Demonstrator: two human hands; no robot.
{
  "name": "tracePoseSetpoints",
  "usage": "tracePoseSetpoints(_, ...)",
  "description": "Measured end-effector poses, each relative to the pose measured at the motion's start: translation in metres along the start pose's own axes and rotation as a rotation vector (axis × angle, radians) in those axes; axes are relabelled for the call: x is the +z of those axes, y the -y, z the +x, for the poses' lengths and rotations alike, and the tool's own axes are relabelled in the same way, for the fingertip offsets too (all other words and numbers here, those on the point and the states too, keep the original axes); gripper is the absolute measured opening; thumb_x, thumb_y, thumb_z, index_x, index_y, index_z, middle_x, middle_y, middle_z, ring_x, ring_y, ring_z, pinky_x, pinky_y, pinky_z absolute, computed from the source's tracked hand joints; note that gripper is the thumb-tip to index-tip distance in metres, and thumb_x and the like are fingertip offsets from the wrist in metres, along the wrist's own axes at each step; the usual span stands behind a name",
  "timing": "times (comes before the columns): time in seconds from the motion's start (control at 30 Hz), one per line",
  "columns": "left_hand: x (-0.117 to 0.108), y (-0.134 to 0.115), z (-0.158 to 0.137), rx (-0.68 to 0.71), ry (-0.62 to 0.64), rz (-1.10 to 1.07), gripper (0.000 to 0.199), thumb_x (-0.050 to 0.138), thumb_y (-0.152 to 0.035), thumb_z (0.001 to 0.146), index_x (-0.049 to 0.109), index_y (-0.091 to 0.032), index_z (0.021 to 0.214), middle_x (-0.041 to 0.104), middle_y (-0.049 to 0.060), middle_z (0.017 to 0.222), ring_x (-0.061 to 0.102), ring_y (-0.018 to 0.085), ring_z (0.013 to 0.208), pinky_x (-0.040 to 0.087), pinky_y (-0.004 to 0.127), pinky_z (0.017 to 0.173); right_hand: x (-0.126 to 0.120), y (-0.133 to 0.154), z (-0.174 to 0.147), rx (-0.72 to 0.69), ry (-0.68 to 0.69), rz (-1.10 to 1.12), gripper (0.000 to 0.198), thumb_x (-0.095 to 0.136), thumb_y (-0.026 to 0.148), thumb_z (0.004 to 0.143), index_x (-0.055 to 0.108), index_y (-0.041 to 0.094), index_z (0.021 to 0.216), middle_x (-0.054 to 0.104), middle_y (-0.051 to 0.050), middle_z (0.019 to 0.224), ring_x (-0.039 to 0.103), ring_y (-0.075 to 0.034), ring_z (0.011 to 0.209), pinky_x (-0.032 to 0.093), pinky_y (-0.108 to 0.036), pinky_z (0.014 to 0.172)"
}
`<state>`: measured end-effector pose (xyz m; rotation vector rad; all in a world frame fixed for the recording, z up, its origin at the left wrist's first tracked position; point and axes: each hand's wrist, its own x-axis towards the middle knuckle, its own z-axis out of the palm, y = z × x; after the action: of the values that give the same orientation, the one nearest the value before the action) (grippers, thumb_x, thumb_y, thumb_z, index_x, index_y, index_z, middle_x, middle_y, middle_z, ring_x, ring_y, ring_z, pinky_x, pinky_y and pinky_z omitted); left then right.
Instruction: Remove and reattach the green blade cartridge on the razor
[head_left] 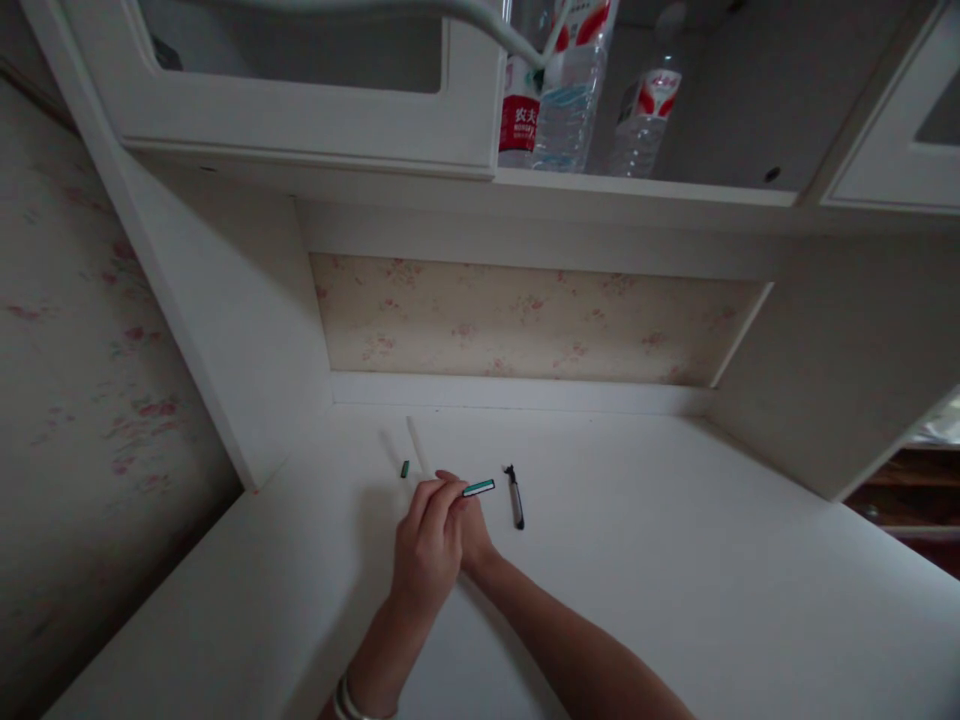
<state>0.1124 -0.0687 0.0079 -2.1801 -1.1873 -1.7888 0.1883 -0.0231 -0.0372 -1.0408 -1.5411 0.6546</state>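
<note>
My left hand (427, 545), with silvery bangles at the wrist, is closed with its fingertips on a small green-and-white razor cartridge (478, 488) edged in black. Behind it my right hand (474, 530) crosses to the left; most of its fingers are hidden. A pale, see-through strip (415, 445) stands out just beyond the hands, and whether the right hand touches it I cannot tell. To the right lies a black-and-grey razor handle (516, 498) without a cartridge. Another small green cartridge (405, 469) is on the desk left of the strip.
The hands are over a white desk (637, 560) with a low ledge at its back. Overhead, a white cabinet (315, 120) holds several plastic bottles (574, 110), and a pale curved bar (480, 15) passes in front. Side panels (225, 300) bound the desk.
</note>
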Motion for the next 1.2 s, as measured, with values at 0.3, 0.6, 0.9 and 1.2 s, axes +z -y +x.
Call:
tracePoseSetpoints(0.3,0.008,0.006,-0.005,-0.045,0.019,0.025,0.016,0.049,-0.018,0.091,0.057,-0.019,0.104,0.056,0.004,0.091,0.059,0.014,0.085,0.050,0.025,0.077,-0.096,-0.003,-0.048,0.510,0.019,0.793,0.055,0.073,0.025,0.070,0.052,0.024,0.121,0.057,-0.003,0.100,0.061,-0.017,0.084,0.045,-0.031,0.080)
tracePoseSetpoints(0.6,0.019,0.010,-0.013,-0.098,0.084,0.088,0.015,0.046,-0.022,0.092,0.056,-0.020,0.103,0.056,0.004,0.092,0.058,0.015,0.085,0.050,0.027,0.076,-0.102,0.006,-0.056,0.564,0.058,0.759,0.012,0.060,0.024,0.072,0.053,0.017,0.077,0.042,0.006,0.061,0.034,-0.004,0.040,0.022,-0.016,0.037)
tracePoseSetpoints(0.9,0.021,0.013,-0.014,-0.114,0.064,0.084,0.013,0.047,-0.023,0.092,0.056,-0.020,0.102,0.057,0.004,0.092,0.059,0.015,0.087,0.050,0.027,0.077,-0.075,0.011,-0.080,0.460,0.228,0.517,0.045,0.043,0.061,0.087,0.049,0.018,0.076,0.037,0.008,0.051,0.029,-0.005,0.035,0.021,-0.017,0.032)
tracePoseSetpoints(1.2,0.020,0.010,-0.013,-0.090,0.092,0.082,0.016,0.043,-0.024,0.093,0.056,-0.020,0.103,0.059,0.005,0.092,0.060,0.015,0.087,0.051,0.028,0.077,-0.076,0.016,-0.072,0.588,0.203,0.640,0.047,0.053,0.066,0.078,0.043,0.020,0.074,0.035,0.009,0.050,0.022,-0.004,0.036,0.014,-0.016,0.033)
